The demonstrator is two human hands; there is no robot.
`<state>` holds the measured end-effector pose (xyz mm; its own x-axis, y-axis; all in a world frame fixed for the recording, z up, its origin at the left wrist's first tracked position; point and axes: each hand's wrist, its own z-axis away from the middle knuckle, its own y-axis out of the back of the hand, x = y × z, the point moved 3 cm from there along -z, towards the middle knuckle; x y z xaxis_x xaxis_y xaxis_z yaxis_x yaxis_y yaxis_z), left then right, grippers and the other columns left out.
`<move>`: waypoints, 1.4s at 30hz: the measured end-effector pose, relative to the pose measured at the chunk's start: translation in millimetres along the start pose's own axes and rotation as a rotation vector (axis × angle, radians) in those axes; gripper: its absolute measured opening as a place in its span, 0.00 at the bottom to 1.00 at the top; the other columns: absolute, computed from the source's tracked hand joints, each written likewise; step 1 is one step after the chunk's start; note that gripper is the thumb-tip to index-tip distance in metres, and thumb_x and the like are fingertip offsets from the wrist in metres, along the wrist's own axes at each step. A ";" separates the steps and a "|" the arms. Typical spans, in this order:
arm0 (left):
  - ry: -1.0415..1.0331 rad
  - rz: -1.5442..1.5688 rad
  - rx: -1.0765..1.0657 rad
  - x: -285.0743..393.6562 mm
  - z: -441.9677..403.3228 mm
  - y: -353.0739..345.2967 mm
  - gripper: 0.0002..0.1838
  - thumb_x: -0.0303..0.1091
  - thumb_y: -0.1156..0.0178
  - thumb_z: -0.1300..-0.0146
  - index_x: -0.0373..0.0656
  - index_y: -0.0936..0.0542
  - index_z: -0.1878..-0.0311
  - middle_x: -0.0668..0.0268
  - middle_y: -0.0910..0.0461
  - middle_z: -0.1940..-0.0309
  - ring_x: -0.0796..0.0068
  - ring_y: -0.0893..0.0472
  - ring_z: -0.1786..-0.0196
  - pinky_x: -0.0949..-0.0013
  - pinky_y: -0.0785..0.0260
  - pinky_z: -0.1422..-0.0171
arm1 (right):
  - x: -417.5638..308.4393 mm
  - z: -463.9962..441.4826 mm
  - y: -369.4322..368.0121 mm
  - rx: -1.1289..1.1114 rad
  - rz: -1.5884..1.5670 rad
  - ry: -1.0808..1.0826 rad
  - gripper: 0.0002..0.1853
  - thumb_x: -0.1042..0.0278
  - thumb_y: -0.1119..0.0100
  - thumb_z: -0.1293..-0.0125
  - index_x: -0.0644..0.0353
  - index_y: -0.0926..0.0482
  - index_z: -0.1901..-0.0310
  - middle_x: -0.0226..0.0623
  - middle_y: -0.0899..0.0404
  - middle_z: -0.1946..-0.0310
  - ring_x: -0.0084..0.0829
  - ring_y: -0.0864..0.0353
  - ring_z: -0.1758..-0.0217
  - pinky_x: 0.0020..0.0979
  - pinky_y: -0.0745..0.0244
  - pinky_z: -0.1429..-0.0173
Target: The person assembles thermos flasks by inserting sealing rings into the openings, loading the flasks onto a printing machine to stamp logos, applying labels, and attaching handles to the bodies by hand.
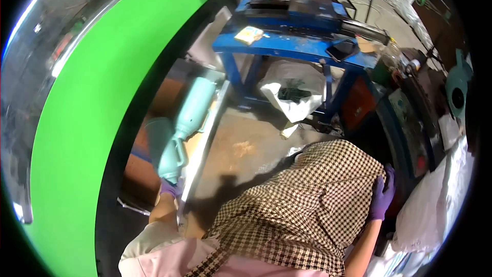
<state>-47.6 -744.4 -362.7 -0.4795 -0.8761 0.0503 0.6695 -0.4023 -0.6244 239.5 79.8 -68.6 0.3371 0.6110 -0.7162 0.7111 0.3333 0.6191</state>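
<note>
My left hand (171,188), in a purple glove, is low on the left at the near end of a teal plastic jug (172,161) with a loop handle. Its fingers appear closed round that end, though the jug partly hides them. Another teal jug (195,105) lies just beyond, in the same open box (146,166), and a further teal piece (158,132) rests beside them. My right hand (383,195), also gloved in purple, is at the right edge of my checked apron (312,195). Its fingers are stretched out and hold nothing that I can see.
A bright green curved panel (97,82) borders the left. Ahead stands a blue metal bench (287,43) with a phone-like dark object (342,50), and a white sack (294,90) underneath. A teal part (456,84) and a white plastic bag (428,208) are on the right.
</note>
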 end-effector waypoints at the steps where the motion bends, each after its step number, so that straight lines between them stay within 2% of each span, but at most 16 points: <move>1: -0.039 -0.044 0.019 6.0 0.6 -9.8 0.23 0.60 0.35 0.41 0.50 0.20 0.56 0.66 0.19 0.56 0.69 0.21 0.54 0.67 0.24 0.50 | 0.4 -0.5 1.2 0.006 -0.001 -0.015 0.25 0.61 0.43 0.28 0.67 0.23 0.35 0.48 0.25 0.32 0.44 0.29 0.27 0.40 0.40 0.21; 4: -0.227 -0.216 0.106 39.6 15.2 -31.8 0.20 0.55 0.33 0.40 0.49 0.20 0.56 0.65 0.19 0.53 0.68 0.21 0.51 0.65 0.25 0.46 | 0.7 -0.7 7.9 0.017 0.068 -0.055 0.25 0.62 0.43 0.28 0.66 0.24 0.34 0.46 0.25 0.31 0.42 0.29 0.27 0.39 0.40 0.21; 7: -0.493 -0.550 0.301 73.7 41.8 -59.7 0.18 0.49 0.30 0.40 0.47 0.20 0.57 0.63 0.19 0.49 0.66 0.20 0.49 0.63 0.26 0.43 | 6.5 2.3 9.0 0.083 -0.124 -0.133 0.24 0.65 0.42 0.28 0.65 0.24 0.34 0.44 0.24 0.33 0.40 0.29 0.28 0.38 0.40 0.22; 12: -1.094 -1.451 0.766 54.9 115.7 -162.4 0.14 0.40 0.26 0.39 0.44 0.20 0.58 0.60 0.19 0.44 0.62 0.20 0.44 0.59 0.28 0.37 | 4.8 2.5 6.6 0.060 0.005 -0.005 0.22 0.66 0.41 0.29 0.65 0.22 0.37 0.46 0.24 0.34 0.41 0.28 0.29 0.39 0.37 0.23; 14: -1.473 -1.616 0.475 -31.5 155.1 -236.4 0.14 0.36 0.25 0.39 0.43 0.20 0.58 0.59 0.20 0.42 0.61 0.20 0.43 0.57 0.28 0.35 | -26.0 0.7 3.3 0.078 0.129 0.118 0.23 0.69 0.37 0.36 0.63 0.21 0.38 0.49 0.25 0.34 0.49 0.26 0.32 0.41 0.34 0.25; 16: -2.206 -1.561 -0.199 -129.4 177.3 -292.6 0.20 0.27 0.18 0.56 0.44 0.26 0.71 0.60 0.17 0.48 0.53 0.18 0.47 0.56 0.26 0.43 | -83.3 -2.7 3.6 0.104 0.314 0.355 0.25 0.71 0.34 0.41 0.61 0.20 0.39 0.50 0.24 0.35 0.50 0.25 0.33 0.44 0.31 0.28; 18: -2.233 -1.828 -0.788 -228.2 221.6 -362.4 0.22 0.29 0.17 0.58 0.45 0.22 0.65 0.58 0.17 0.46 0.46 0.18 0.47 0.51 0.25 0.40 | -127.4 -1.0 -1.8 -0.006 0.230 0.531 0.26 0.71 0.31 0.43 0.58 0.19 0.40 0.49 0.23 0.37 0.50 0.23 0.35 0.45 0.28 0.32; 20: -1.770 -1.695 -1.036 -288.6 218.4 -387.2 0.28 0.33 0.16 0.61 0.46 0.19 0.55 0.56 0.17 0.45 0.45 0.18 0.46 0.51 0.25 0.37 | -170.4 10.0 -14.9 -0.098 0.091 0.659 0.25 0.68 0.30 0.41 0.55 0.19 0.40 0.47 0.20 0.40 0.47 0.18 0.42 0.43 0.22 0.41; 22: -1.257 -1.916 -1.049 -340.3 218.7 -408.9 0.38 0.35 0.13 0.67 0.42 0.17 0.47 0.57 0.18 0.45 0.59 0.19 0.40 0.56 0.28 0.31 | -204.9 25.5 -32.5 -0.241 -0.014 0.824 0.25 0.62 0.29 0.40 0.53 0.19 0.40 0.43 0.18 0.45 0.40 0.14 0.55 0.37 0.18 0.56; 24: -0.708 -1.724 -1.038 -400.5 215.4 -418.6 0.42 0.38 0.14 0.69 0.40 0.17 0.44 0.59 0.18 0.44 0.60 0.20 0.39 0.57 0.29 0.31 | -235.2 39.0 -40.1 -0.323 -0.041 0.877 0.25 0.57 0.28 0.40 0.51 0.19 0.41 0.39 0.17 0.49 0.32 0.15 0.64 0.30 0.21 0.68; 27: -1.010 -1.837 -1.514 -457.5 211.2 -441.2 0.44 0.42 0.15 0.68 0.40 0.19 0.42 0.57 0.19 0.44 0.56 0.20 0.40 0.57 0.29 0.31 | -221.4 47.9 -46.0 -0.081 -0.084 0.702 0.23 0.55 0.25 0.43 0.50 0.19 0.46 0.36 0.20 0.59 0.30 0.19 0.71 0.29 0.23 0.71; 32: -1.018 -1.881 -1.715 -508.0 214.6 -457.5 0.48 0.51 0.14 0.69 0.44 0.21 0.40 0.56 0.20 0.43 0.51 0.20 0.40 0.55 0.29 0.33 | -204.6 47.4 -26.1 0.032 0.222 0.719 0.19 0.60 0.29 0.43 0.51 0.19 0.49 0.35 0.21 0.60 0.27 0.22 0.76 0.30 0.29 0.77; 37: -1.016 -1.953 -1.840 -530.9 199.5 -450.2 0.48 0.54 0.17 0.63 0.45 0.22 0.37 0.57 0.20 0.40 0.49 0.21 0.38 0.53 0.30 0.31 | -172.6 34.3 -45.3 -0.125 0.036 0.659 0.26 0.62 0.33 0.39 0.50 0.23 0.38 0.31 0.19 0.55 0.27 0.18 0.72 0.29 0.26 0.76; 40: -1.173 -1.938 -1.963 -539.6 192.2 -429.0 0.42 0.52 0.21 0.54 0.46 0.22 0.34 0.57 0.19 0.40 0.51 0.21 0.35 0.50 0.33 0.26 | -161.6 42.6 -48.6 -0.389 0.334 0.652 0.22 0.71 0.31 0.42 0.50 0.17 0.44 0.35 0.13 0.57 0.30 0.14 0.69 0.31 0.19 0.66; 41: -1.242 -1.896 -2.034 -541.3 188.4 -422.5 0.42 0.52 0.22 0.53 0.46 0.22 0.34 0.58 0.19 0.41 0.52 0.21 0.34 0.49 0.33 0.25 | -153.2 46.1 -58.2 -0.610 0.235 0.307 0.17 0.69 0.32 0.38 0.53 0.15 0.47 0.35 0.14 0.58 0.32 0.14 0.69 0.33 0.18 0.67; 42: -1.312 -1.839 -2.110 -546.1 187.3 -421.4 0.42 0.52 0.22 0.52 0.46 0.22 0.33 0.58 0.19 0.41 0.52 0.21 0.34 0.49 0.34 0.24 | -147.8 49.0 -63.4 -0.541 0.210 0.396 0.18 0.62 0.36 0.34 0.53 0.17 0.44 0.36 0.15 0.56 0.32 0.14 0.66 0.33 0.19 0.68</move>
<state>38.4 -146.3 18.9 0.8728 -0.3828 0.3029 -0.4526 -0.4019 0.7960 174.8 -66.8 -17.8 0.1105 0.8830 -0.4562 0.2140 0.4271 0.8785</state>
